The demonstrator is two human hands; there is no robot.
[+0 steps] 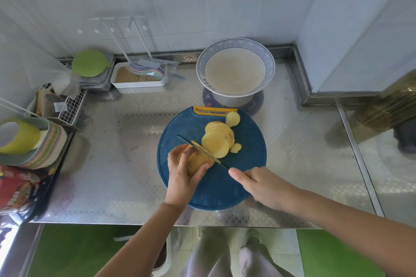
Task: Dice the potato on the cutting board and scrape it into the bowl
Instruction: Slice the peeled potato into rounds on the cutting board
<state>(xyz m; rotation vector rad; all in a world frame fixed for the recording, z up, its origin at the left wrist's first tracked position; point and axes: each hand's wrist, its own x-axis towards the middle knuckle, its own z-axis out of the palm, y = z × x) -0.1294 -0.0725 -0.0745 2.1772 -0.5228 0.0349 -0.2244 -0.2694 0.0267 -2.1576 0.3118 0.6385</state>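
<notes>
A patterned steel surface (135,164) is seen beneath tiled walls; a round blue cutting board (247,159) is laid centrally, the bowl (235,41) set at its twelve o'clock, presumably for easy scraping; the potato (198,161), skin-on, is gripped at nine o'clock by the left hand (182,177) for steadiness; the knife (202,150) is clasped by the right hand (265,186); pale slices (215,144) are fanned, undiced.

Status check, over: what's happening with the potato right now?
Left hand holds potato, right hand grips knife, blade on it. Slices fanned on cutting board, no dice yet. Bowl behind board, nothing in the way.
</notes>
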